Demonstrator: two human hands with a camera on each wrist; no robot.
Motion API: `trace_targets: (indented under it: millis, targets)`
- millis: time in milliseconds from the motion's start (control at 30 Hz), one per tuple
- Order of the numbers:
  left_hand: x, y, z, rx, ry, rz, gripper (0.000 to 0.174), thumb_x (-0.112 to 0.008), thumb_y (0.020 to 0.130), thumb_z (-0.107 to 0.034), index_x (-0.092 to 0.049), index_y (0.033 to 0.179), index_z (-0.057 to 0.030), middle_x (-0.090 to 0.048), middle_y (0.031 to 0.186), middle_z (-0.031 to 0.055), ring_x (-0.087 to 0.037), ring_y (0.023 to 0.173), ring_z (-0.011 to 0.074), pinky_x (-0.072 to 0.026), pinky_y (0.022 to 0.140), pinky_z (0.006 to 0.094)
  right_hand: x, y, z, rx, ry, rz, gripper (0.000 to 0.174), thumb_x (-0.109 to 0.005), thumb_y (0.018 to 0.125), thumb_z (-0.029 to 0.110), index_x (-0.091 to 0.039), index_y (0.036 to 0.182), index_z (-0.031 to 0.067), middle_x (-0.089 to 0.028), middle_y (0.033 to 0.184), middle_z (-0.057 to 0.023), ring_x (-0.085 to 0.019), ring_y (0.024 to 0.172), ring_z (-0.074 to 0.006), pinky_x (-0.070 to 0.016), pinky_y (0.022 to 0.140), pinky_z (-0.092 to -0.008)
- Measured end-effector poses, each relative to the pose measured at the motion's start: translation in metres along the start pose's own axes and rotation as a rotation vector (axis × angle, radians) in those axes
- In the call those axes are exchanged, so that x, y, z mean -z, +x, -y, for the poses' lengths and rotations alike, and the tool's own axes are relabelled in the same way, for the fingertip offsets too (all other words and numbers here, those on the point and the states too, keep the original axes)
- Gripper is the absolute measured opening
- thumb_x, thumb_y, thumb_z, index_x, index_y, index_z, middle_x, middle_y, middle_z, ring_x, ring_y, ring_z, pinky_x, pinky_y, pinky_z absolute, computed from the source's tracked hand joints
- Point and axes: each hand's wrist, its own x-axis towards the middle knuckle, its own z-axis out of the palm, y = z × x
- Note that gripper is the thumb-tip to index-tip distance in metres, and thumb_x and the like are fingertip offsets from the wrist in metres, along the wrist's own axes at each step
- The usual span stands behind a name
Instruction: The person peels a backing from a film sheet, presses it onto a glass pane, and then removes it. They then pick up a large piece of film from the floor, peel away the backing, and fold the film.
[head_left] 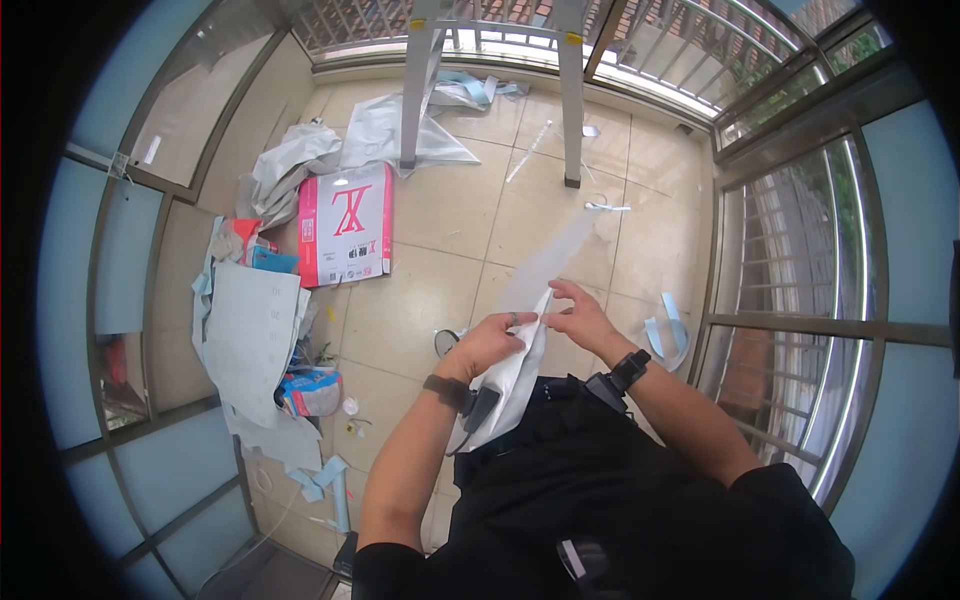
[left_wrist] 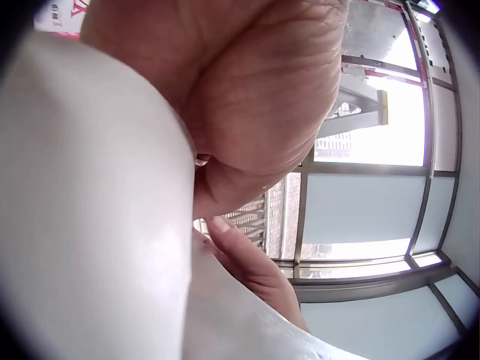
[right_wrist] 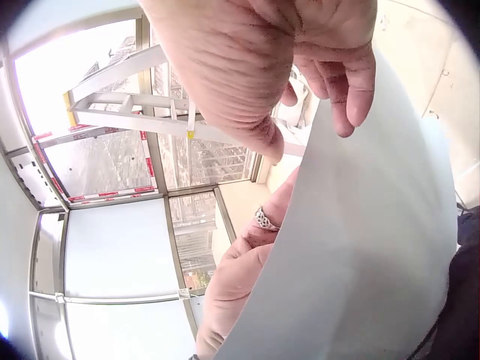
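Note:
A long white sheet (head_left: 515, 375) slants up from the person's waist, narrowing to a point between both hands. Beyond it a translucent strip (head_left: 550, 262) stretches forward over the floor. The left hand (head_left: 490, 345), with a ring on one finger, grips the sheet's left edge near the top. The right hand (head_left: 585, 322) has its thumb and forefinger at the sheet's upper tip, close to the left fingertips. In the right wrist view, other right fingers (right_wrist: 352, 94) lie bent over the sheet's face. A broad curve of the sheet (left_wrist: 97, 202) fills the left wrist view's left side.
A stepladder (head_left: 573, 110) stands ahead by the railing. On the left lie a pink-and-white bag (head_left: 348, 225), crumpled silver sheeting (head_left: 295, 165), a grey-white sheet (head_left: 250, 330) and a blue packet (head_left: 312, 392). Blue strips (head_left: 665, 330) lie at right beside the glazed wall.

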Motion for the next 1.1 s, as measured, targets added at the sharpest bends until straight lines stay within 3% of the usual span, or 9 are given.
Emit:
trace_targets:
  millis: [67, 167, 267, 333, 433, 600, 867, 1100]
  targets:
    - [0.001, 0.002, 0.005, -0.006, -0.09, -0.017, 0.06, -0.055, 0.08, 0.004, -0.054, 0.139, 0.0016, -0.069, 0.112, 0.0137, -0.067, 0.094, 0.0157, -0.0524, 0.085, 0.0281, 0.0, -0.001, 0.001, 0.056, 0.02, 0.025, 0.056, -0.072, 0.077, 0.009, -0.059, 0.13, -0.0013, -0.065, 0.119, -0.0131, -0.067, 0.088, -0.0166, -0.0551, 0.079, -0.0292]
    - [0.006, 0.003, 0.014, -0.066, -0.18, -0.009, 0.058, -0.054, 0.081, 0.006, -0.053, 0.139, 0.0045, -0.068, 0.115, 0.0125, -0.066, 0.095, 0.0149, -0.0522, 0.086, 0.0277, 0.004, 0.0, -0.002, -0.086, 0.132, 0.111, 0.061, -0.069, 0.075, 0.006, -0.057, 0.134, 0.0007, -0.067, 0.115, -0.0134, -0.068, 0.084, -0.0203, -0.055, 0.077, -0.0315]
    - [0.018, 0.001, 0.023, -0.067, -0.282, 0.016, 0.057, -0.053, 0.082, 0.007, -0.051, 0.139, 0.0063, -0.067, 0.117, 0.0112, -0.066, 0.096, 0.0145, -0.052, 0.087, 0.0273, 0.009, -0.001, -0.003, -0.095, 0.164, 0.163, 0.064, -0.064, 0.074, -0.001, -0.055, 0.137, -0.0006, -0.064, 0.117, -0.0098, -0.066, 0.09, -0.0157, -0.0541, 0.08, -0.0286]
    - [0.024, -0.005, 0.024, -0.038, -0.26, 0.011, 0.058, -0.053, 0.082, 0.007, -0.051, 0.14, 0.0058, -0.066, 0.118, 0.0109, -0.066, 0.097, 0.0145, -0.0519, 0.087, 0.0272, 0.013, 0.0, -0.005, -0.07, 0.235, 0.248, 0.069, -0.063, 0.074, -0.003, -0.05, 0.142, -0.0001, -0.064, 0.118, -0.0092, -0.065, 0.088, -0.0141, -0.0536, 0.079, -0.0286]
    - [0.028, -0.009, 0.028, -0.007, -0.241, 0.02, 0.059, -0.054, 0.082, 0.007, -0.05, 0.141, 0.0047, -0.066, 0.119, 0.0108, -0.065, 0.097, 0.0146, -0.0517, 0.087, 0.0273, 0.01, -0.003, -0.003, -0.025, 0.22, 0.231, 0.07, -0.064, 0.075, 0.001, -0.049, 0.143, 0.0022, -0.068, 0.106, -0.0128, -0.066, 0.084, -0.0177, -0.0539, 0.077, -0.0305]
    - [0.02, -0.003, 0.023, -0.071, -0.102, 0.028, 0.057, -0.056, 0.083, 0.004, -0.052, 0.14, 0.0019, -0.066, 0.119, 0.0118, -0.065, 0.097, 0.0151, -0.0519, 0.086, 0.0277, 0.0, -0.005, -0.011, 0.016, 0.137, 0.234, 0.073, -0.065, 0.074, 0.002, -0.046, 0.145, 0.0021, -0.068, 0.102, -0.0127, -0.065, 0.086, -0.018, -0.0535, 0.078, -0.0319]
    - [0.012, 0.021, 0.009, -0.074, -0.079, -0.003, 0.053, -0.061, 0.08, 0.001, -0.06, 0.133, -0.003, -0.069, 0.098, 0.0088, -0.064, 0.084, 0.0145, -0.0513, 0.082, 0.0272, -0.001, -0.014, -0.004, -0.02, 0.128, 0.283, 0.075, -0.067, 0.074, 0.004, -0.045, 0.145, 0.0007, -0.068, 0.099, -0.0129, -0.063, 0.083, -0.017, -0.0527, 0.076, -0.0309]
    - [0.019, 0.022, 0.018, -0.081, -0.163, -0.001, 0.058, -0.059, 0.079, 0.004, -0.057, 0.137, -0.0015, -0.07, 0.095, 0.008, -0.065, 0.083, 0.0138, -0.0515, 0.079, 0.026, 0.001, -0.018, -0.01, -0.023, 0.232, 0.279, 0.073, -0.065, 0.076, 0.002, -0.043, 0.146, -0.0037, -0.068, 0.096, -0.0096, -0.062, 0.08, -0.0133, -0.0511, 0.072, -0.029]
